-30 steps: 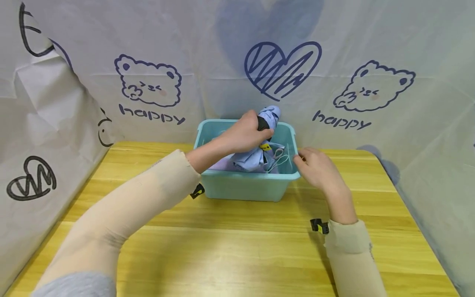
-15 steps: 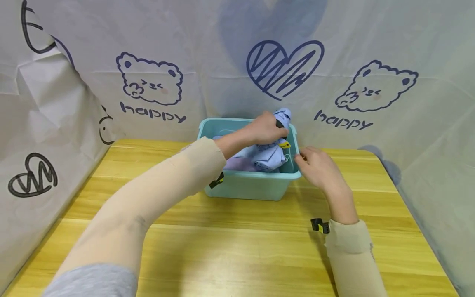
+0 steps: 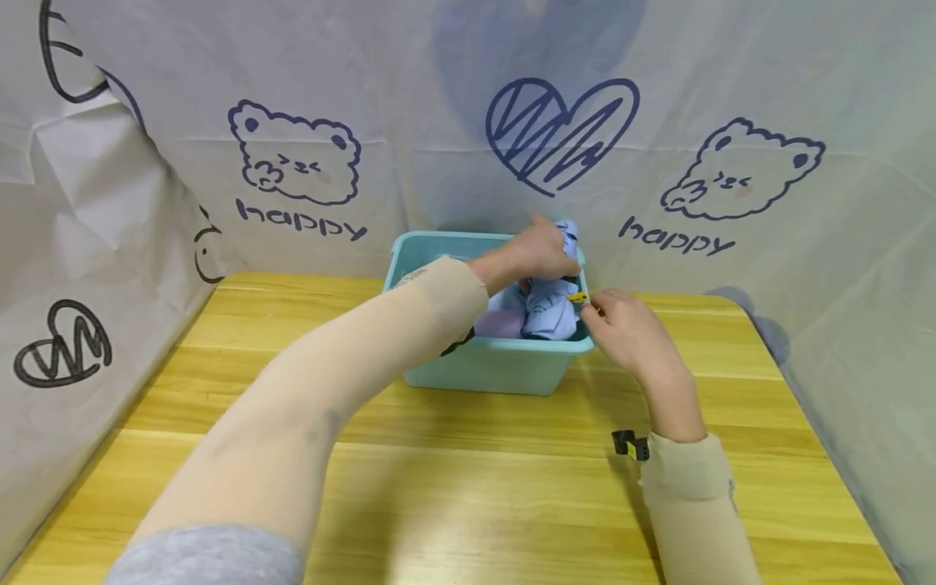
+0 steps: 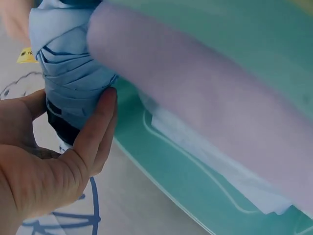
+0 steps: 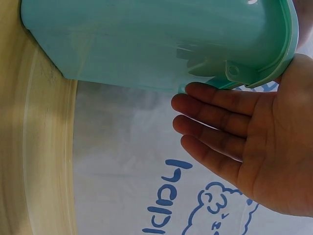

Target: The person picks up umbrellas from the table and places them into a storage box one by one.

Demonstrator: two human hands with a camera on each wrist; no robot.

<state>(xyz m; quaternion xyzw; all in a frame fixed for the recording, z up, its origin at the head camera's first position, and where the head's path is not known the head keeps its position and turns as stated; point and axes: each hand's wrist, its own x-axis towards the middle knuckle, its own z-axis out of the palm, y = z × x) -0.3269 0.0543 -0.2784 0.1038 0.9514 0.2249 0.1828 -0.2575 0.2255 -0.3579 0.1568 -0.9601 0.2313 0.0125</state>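
Observation:
A light blue folded umbrella point(image 3: 550, 315) with pleated cloth and a black band stands in the right end of a teal plastic bin point(image 3: 488, 370). My left hand point(image 3: 543, 249) reaches over the bin and grips it; in the left wrist view, thumb and fingers lie on opposite sides of the umbrella point(image 4: 73, 73). A yellow tag point(image 3: 578, 298) sticks out near the right rim. My right hand point(image 3: 630, 331) holds that rim, its thumb at the inner side. Straight fingers point(image 5: 215, 132) lie along the outside in the right wrist view.
A smooth purple roll point(image 4: 195, 83) lies in the bin beside the umbrella, with pale blue cloth point(image 4: 215, 161) next to it. The bin stands on a wooden table point(image 3: 468, 496) against a white cloth backdrop point(image 3: 424, 179) with drawn hearts and bears.
My left hand has moved right and slightly down with the umbrella, toward the bin's right end. The purple roll shows more clearly at the left. My right hand has stayed at the rim.

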